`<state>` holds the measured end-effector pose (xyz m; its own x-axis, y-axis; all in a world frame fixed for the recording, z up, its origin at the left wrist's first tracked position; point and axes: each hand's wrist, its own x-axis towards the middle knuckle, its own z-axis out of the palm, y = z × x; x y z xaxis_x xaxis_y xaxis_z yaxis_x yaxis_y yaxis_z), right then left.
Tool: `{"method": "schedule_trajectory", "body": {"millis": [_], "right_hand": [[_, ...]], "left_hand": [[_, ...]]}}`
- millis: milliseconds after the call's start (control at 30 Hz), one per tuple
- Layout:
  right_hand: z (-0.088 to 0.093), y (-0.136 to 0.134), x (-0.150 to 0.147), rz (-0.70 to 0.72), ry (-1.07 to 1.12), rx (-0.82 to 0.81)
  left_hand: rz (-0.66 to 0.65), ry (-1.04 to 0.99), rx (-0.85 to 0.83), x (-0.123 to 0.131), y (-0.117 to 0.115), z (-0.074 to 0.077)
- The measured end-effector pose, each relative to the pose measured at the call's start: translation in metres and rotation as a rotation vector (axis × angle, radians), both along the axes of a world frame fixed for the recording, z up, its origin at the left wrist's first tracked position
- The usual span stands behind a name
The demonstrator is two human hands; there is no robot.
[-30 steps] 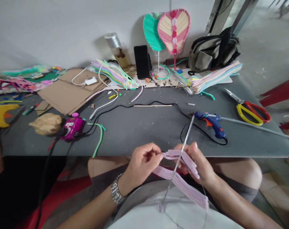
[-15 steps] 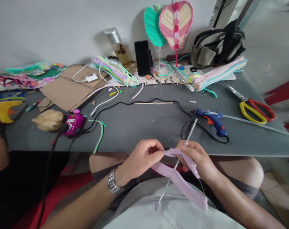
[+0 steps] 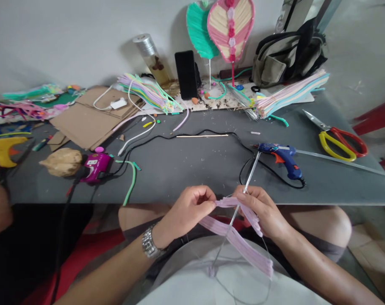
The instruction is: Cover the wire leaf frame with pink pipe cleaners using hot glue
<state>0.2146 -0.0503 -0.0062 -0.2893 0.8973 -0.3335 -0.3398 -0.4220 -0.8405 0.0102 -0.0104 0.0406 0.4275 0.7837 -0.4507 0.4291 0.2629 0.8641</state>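
Note:
My left hand (image 3: 192, 212), wearing a metal watch, pinches the end of a short lilac strip (image 3: 228, 203) that looks made of pipe cleaners laid side by side. Thumb and fingers of my right hand (image 3: 264, 209) are closed on the same strip and on a thin silvery rod (image 3: 252, 173), which slants across it. Below the hands, a longer lilac band (image 3: 251, 253) crosses the rod over my lap. A thin wire loop (image 3: 269, 254) curves around the lower part. The rod's lower end carries a small lilac tuft (image 3: 211, 271).
A blue glue gun (image 3: 279, 156) and scissors (image 3: 340, 137) lie to the right. Left are a magenta power block (image 3: 97, 167) and a co-worker's hand by a yellow glue gun (image 3: 6, 150). Pipe-cleaner bundles (image 3: 292, 94), a phone (image 3: 186, 75) and leaf-shaped fans (image 3: 232, 31) stand behind.
The rod's upper end has tipped slightly left and toward the glue gun's nozzle. Both hands keep their grip; the whole view has shifted a little.

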Motion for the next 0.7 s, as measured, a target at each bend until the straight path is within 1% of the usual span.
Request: {"method": "schedule_trajectory", "body": {"millis": [233,400,600,700], "right_hand": [[-0.001,0.000,0.000,0.003,0.020,0.011],[-0.001,-0.001,0.000,0.001,0.025,0.001],[0.002,0.001,0.001,-0.013,0.011,-0.003],[0.003,0.002,0.002,-0.023,0.021,-0.014]], "left_hand": [[0.022,0.041,0.096,0.001,-0.005,-0.007],[0.020,0.063,0.134,0.002,-0.012,-0.012],[0.039,0.087,0.358,0.006,-0.019,-0.016],[0.063,0.073,0.356,0.007,-0.020,-0.015]]}}
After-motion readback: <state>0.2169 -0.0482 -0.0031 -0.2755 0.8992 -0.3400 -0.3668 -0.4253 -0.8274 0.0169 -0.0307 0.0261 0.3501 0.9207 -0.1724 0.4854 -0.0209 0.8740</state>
